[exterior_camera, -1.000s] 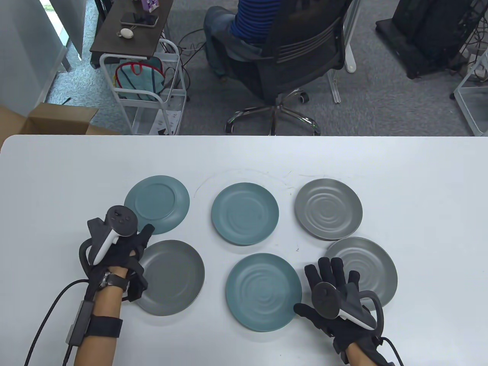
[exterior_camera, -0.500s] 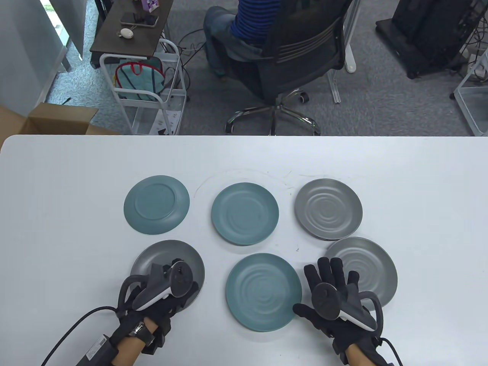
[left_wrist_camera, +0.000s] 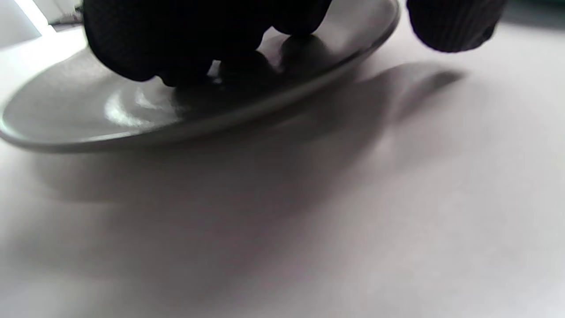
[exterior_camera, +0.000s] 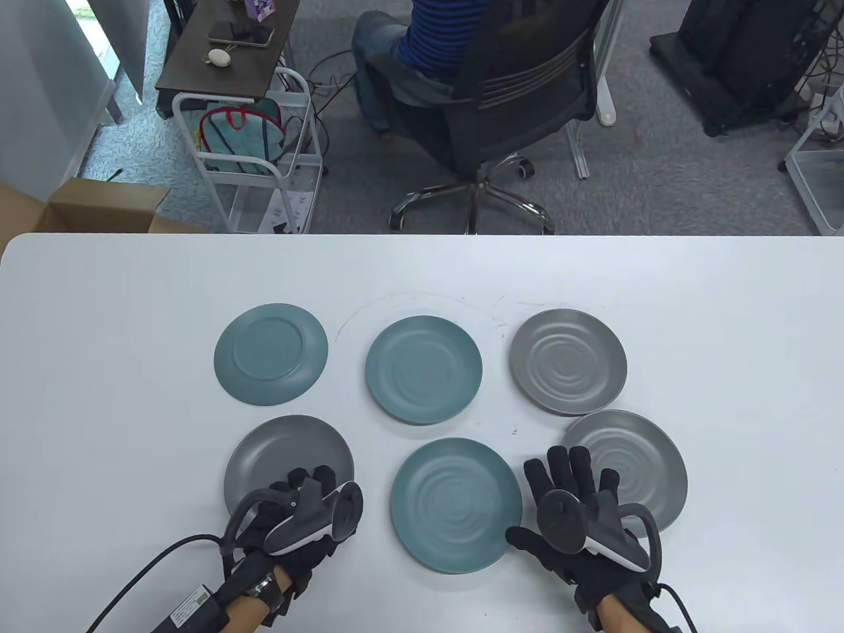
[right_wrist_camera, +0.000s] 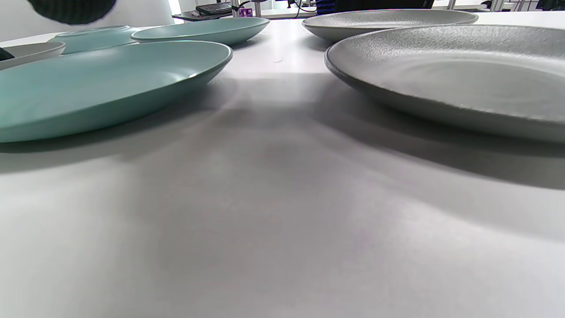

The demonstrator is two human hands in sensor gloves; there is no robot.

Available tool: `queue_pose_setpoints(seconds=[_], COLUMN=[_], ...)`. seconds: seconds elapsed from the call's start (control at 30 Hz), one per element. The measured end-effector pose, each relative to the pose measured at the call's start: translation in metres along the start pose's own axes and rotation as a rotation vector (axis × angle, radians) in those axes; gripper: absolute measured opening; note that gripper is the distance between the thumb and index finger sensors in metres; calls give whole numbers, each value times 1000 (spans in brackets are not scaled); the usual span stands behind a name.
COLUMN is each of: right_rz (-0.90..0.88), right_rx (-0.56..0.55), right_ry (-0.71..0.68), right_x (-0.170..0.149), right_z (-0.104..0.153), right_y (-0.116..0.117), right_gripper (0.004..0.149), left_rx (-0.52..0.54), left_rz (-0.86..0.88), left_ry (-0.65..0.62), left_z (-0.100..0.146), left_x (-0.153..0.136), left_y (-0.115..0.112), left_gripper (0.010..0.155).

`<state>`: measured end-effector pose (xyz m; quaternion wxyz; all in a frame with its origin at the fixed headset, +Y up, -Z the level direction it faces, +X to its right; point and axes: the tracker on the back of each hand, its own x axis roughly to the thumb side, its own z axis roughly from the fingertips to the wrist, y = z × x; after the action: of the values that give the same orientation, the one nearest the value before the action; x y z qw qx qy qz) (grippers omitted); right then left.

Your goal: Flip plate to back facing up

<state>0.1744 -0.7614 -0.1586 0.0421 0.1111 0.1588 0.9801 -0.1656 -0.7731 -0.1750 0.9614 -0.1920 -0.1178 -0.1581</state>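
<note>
A grey plate (exterior_camera: 283,448) lies face up at the front left. My left hand (exterior_camera: 310,478) is over its near rim. In the left wrist view my fingers (left_wrist_camera: 176,44) touch the inner face of this plate (left_wrist_camera: 88,115), and my thumb (left_wrist_camera: 450,22) hangs clear of the rim at the right. My right hand (exterior_camera: 547,488) lies flat and spread on the table between a teal plate (exterior_camera: 455,504) and a grey plate (exterior_camera: 639,461), holding nothing. A teal plate (exterior_camera: 270,353) at the back left lies back up.
A teal plate (exterior_camera: 423,369) and a grey plate (exterior_camera: 567,361) lie face up in the back row. The right wrist view shows the teal plate (right_wrist_camera: 88,84) on its left and the grey plate (right_wrist_camera: 463,75) on its right. The white table (exterior_camera: 725,330) reaches far right.
My left hand has moved from beside the back-left teal plate down to the near rim of the front-left grey plate and set its fingers on it. My right hand has stayed put.
</note>
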Motion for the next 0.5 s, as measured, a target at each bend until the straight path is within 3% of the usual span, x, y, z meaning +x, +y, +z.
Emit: queue_pose_setpoints(seconds=[0.33,0.5], right_rz=[6,2], right_rx=[16,13], right_ry=[-5,-4], right_x=[2,1], right_z=[1,2], right_y=[1,2], right_gripper=[94,94], left_rx=[17,40], left_rz=[21,161], left_ry=[-7,-27], left_z=[1,7], left_x=[0,-12], left_y=[4,20], left_gripper=[82,75])
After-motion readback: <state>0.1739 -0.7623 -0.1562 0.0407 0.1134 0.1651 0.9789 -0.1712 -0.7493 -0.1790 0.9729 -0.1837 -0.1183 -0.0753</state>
